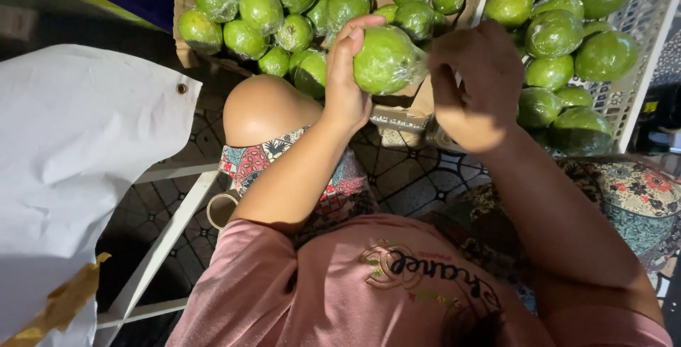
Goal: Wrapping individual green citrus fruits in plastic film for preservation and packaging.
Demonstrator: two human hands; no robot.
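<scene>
Left hand (345,70) grips wrapped green fruit (386,60) above cardboard box (397,109); right hand (472,85) pinches film end, best kept taut.

Cardboard box (186,55) of green fruit (261,8) beyond left hand. White plastic crate (649,31) with more fruit beyond right hand. White paper sheet (67,170) far left of hands. Patterned tile floor (411,177) beneath hands.
</scene>
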